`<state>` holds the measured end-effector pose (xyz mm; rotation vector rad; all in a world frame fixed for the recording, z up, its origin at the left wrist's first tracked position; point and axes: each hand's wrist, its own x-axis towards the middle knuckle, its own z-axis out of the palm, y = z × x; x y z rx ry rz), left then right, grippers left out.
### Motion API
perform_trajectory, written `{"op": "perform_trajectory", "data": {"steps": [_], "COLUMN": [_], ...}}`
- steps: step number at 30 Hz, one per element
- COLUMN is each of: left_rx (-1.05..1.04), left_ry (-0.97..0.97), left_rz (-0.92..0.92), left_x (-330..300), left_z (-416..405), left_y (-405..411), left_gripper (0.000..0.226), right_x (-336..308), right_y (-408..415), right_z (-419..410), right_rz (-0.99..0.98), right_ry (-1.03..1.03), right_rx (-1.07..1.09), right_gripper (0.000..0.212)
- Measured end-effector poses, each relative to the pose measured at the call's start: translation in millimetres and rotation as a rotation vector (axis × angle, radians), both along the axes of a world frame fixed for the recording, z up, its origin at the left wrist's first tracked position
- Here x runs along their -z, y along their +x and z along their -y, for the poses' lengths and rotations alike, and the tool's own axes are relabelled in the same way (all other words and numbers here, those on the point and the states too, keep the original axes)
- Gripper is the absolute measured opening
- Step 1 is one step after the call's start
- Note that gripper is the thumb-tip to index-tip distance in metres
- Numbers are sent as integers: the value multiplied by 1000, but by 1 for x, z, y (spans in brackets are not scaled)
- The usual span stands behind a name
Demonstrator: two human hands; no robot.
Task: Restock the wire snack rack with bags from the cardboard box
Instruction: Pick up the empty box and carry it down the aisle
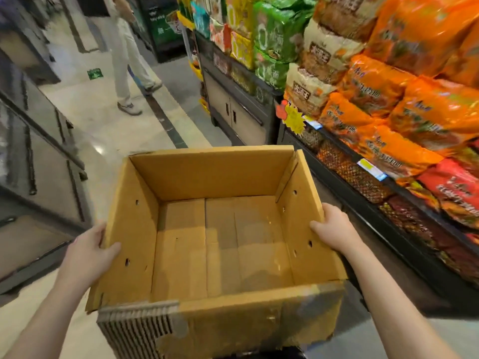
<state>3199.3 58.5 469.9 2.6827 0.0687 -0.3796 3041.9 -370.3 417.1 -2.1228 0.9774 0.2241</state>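
Note:
An open brown cardboard box (145, 208) fills the lower middle of the head view, held up in front of me. Its inside is bare, with no bags in it. My left hand (89, 251) grips the box's left wall, thumb over the rim. My right hand (334, 228) grips the right wall the same way. To the right stands the black wire snack rack (363, 177), its tiers packed with orange bags (373, 89), red bags (456, 193) and beige bags (324, 55).
A dark cabinet (241, 110) carrying green and yellow bags stands beyond the rack. Dark glass-fronted cases (33, 156) line the left side. A person in pale trousers (127, 60) stands in the tiled aisle ahead.

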Motion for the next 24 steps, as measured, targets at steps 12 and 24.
{"op": "perform_trajectory", "data": {"steps": [12,24], "left_rx": [701,1013], "left_ry": [1,256], "left_rz": [-196,-347], "left_x": [85,380], "left_z": [193,307], "left_y": [167,148], "left_gripper": [49,58], "right_x": [76,333], "right_y": [-74,-181], "right_z": [-19,-86], "right_rz": [-105,-392], "right_ry": [58,299], "right_rx": [691,1092], "right_gripper": [38,39]}}
